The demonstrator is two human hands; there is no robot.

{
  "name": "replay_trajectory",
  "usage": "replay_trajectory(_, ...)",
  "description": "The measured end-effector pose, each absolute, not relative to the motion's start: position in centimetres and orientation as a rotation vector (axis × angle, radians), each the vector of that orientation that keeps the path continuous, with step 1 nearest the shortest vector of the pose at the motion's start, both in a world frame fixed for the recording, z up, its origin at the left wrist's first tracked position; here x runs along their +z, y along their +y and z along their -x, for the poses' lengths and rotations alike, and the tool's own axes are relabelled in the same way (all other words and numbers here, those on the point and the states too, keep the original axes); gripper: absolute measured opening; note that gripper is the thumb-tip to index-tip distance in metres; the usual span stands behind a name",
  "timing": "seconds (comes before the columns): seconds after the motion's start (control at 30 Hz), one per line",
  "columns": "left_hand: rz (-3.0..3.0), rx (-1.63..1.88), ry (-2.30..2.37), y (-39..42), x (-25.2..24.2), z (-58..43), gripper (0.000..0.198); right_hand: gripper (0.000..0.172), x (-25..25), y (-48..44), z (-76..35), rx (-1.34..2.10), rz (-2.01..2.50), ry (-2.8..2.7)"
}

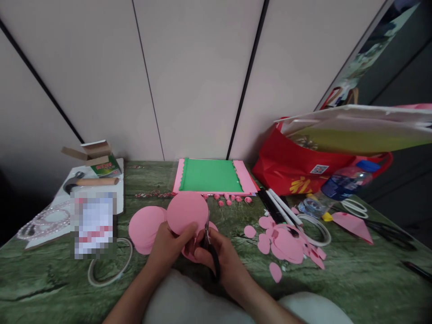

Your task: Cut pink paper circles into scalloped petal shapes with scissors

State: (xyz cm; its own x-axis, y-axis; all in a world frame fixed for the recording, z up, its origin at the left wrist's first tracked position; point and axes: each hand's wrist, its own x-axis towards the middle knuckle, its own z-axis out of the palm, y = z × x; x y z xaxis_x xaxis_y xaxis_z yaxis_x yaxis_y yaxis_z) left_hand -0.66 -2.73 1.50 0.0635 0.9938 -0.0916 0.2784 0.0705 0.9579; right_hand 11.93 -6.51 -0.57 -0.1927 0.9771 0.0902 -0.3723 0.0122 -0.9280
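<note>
My left hand (173,245) grips a pink paper circle (187,212) by its lower edge, with the thumb lying over the front. Black-handled scissors (213,258) are in my right hand (227,261), fingers wrapped round the handles. The blades point upward along the circle's right edge; whether they touch the paper I cannot tell. More pink paper circles (143,228) lie overlapping on the table just left of my left hand. Part of another pink piece shows behind my hands, mostly hidden.
Pink paper scraps (286,245), white pens (285,207) and a tape roll (319,229) lie at right. Behind them stand a plastic bottle (340,189) and a red bag (280,157). A green sheet (211,175) lies at the back. Leftward are a hammer (97,181), a box (105,166) and another tape roll (113,279).
</note>
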Motion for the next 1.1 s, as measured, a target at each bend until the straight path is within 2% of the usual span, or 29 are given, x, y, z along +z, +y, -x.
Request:
replay_trajectory(0.23,-1.395,0.893,1.391,-2.7,1.9,0.6,0.040,0.034,-1.2,-6.3,-11.9,1.542,0.678,-1.088)
replay_trajectory(0.5,-1.410,0.906,1.459,-2.5,1.4,0.8,0.030,0.035,-1.1,-6.2,-11.8,1.545,0.706,-1.089)
replay_trajectory(1.1,-1.440,0.989,1.487,-2.6,1.7,0.4,0.023,0.037,-0.8,-6.5,-11.6,1.505,0.745,-1.062)
